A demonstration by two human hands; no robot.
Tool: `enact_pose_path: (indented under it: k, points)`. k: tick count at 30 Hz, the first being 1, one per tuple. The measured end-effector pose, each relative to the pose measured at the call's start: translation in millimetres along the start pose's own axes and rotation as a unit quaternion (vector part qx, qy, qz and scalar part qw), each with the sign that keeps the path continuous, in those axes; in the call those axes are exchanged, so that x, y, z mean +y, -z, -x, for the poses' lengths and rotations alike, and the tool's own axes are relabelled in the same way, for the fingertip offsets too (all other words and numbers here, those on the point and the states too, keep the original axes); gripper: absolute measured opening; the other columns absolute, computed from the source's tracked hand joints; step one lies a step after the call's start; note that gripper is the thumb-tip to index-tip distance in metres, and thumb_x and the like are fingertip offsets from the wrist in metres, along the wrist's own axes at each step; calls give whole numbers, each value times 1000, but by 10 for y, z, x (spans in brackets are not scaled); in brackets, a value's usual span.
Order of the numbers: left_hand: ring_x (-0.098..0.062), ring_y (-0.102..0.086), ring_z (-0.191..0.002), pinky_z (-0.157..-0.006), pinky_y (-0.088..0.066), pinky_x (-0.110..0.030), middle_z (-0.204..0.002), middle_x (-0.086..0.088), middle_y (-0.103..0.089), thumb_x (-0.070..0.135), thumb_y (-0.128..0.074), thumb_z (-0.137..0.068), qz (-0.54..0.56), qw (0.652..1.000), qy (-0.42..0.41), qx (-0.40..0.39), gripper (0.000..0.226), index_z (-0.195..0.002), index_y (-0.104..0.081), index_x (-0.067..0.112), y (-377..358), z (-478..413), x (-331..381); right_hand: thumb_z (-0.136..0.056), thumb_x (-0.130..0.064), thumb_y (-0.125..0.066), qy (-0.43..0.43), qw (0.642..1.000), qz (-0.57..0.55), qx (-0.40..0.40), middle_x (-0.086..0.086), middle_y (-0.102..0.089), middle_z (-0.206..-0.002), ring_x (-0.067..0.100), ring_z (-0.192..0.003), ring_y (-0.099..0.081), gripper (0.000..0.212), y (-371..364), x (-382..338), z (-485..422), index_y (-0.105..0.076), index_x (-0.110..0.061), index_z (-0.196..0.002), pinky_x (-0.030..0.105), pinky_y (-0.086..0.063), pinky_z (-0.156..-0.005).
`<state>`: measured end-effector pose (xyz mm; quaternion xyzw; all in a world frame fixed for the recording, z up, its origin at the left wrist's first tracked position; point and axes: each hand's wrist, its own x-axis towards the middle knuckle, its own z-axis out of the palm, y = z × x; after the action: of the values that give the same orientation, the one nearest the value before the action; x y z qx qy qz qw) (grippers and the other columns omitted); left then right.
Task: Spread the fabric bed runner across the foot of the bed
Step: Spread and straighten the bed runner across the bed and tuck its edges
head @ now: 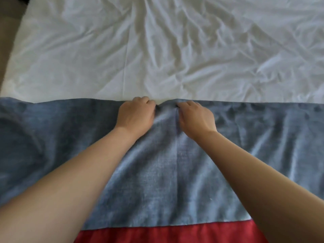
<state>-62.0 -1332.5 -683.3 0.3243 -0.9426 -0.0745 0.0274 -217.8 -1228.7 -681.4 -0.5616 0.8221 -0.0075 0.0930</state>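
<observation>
A blue-grey fabric bed runner (157, 172) lies across the near end of the bed, from the left edge of the view to the right. Its far edge runs along the white sheet (157, 50). My left hand (135, 114) and my right hand (196, 116) sit close together at the middle of that far edge. Each hand has curled fingers that pinch the runner's edge. A small bunched fold rises between the two hands, and a crease runs from it towards me.
The wrinkled white sheet covers the bed beyond the runner. A red cloth (171, 234) shows below the runner's near edge. A brown floor strip (7, 41) lies past the bed's left side.
</observation>
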Motion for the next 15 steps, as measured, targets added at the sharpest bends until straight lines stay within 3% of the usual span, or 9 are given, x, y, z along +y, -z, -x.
enact_pose_path:
  k: [2,4,6,9,12,15]
  points:
    - [-29,-55,-90,-56,-40,-34,-105,-7,-60,1,-46,-85,-25,1000,14,-11,31,-112,-58,10,-71,-134,-101,-85,0,-45,3,1000,6,-14,3,-57,-113,26,-95,-57,41,-51,78,-171,-52,-17,-122,34,-43,-62]
    - [-29,-54,-88,-57,-40,-34,-101,-7,-60,-4,-46,-83,-37,998,28,-30,29,-106,-58,10,-105,-242,-176,-83,7,-47,0,1000,-5,-24,3,-54,-118,28,-90,-58,50,-86,165,-327,-49,-19,-126,36,-47,-61]
    - [-27,-55,-84,-60,-46,-35,-94,-6,-62,6,-48,-88,-28,998,27,-39,17,-96,-62,10,-124,-282,-238,-87,-1,-52,12,999,-25,-43,1,-52,-116,28,-87,-60,39,-126,239,-468,-53,-20,-122,36,-49,-63]
    - [-21,-56,-74,-56,-48,-30,-85,-1,-63,22,-52,-86,17,998,15,-57,14,-90,-63,15,-111,-266,-312,-89,-27,-58,55,991,-79,-89,-5,-52,-99,20,-81,-58,19,-114,318,-646,-59,-23,-107,32,-48,-65]
    - [-17,-58,-70,-54,-44,-24,-85,4,-64,24,-56,-83,40,994,-7,-99,15,-95,-64,22,-47,-248,-398,-84,-30,-60,103,980,-63,-161,-6,-60,-88,18,-78,-59,15,-11,368,-802,-61,-27,-99,29,-49,-63]
    - [-20,-59,-79,-60,-48,-29,-90,2,-64,19,-55,-89,26,994,-8,-108,14,-97,-67,17,20,-364,-506,-85,-32,-61,134,977,-1,-163,-5,-62,-79,18,-73,-59,7,56,393,-972,-63,-26,-85,26,-44,-56]
